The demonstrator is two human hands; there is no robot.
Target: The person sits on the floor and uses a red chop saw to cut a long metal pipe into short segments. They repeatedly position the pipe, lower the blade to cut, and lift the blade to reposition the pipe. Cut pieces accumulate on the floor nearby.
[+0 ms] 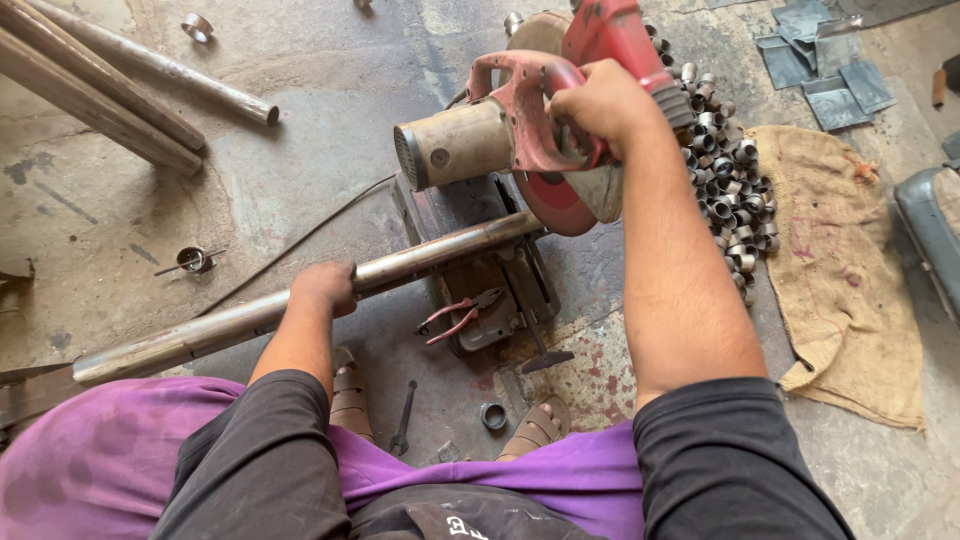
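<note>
A red chop saw (pixel 520 120) stands on the concrete floor in front of me. My right hand (pixel 603 100) grips its red handle, with the blade guard (pixel 560 195) raised above the base. A long steel pipe (pixel 200 335) lies slantwise across the saw's base, its far end under the blade. My left hand (pixel 323 288) is closed around the pipe, left of the saw. Red-handled pliers (pixel 455 318) lie on the saw's base.
A heap of several short cut pipe rings (pixel 730 170) lies right of the saw beside a burlap sack (pixel 845 270). More pipes (pixel 110 90) lie at the upper left. A wrench (pixel 403 420), a loose ring (pixel 493 415) and my sandalled feet are near me.
</note>
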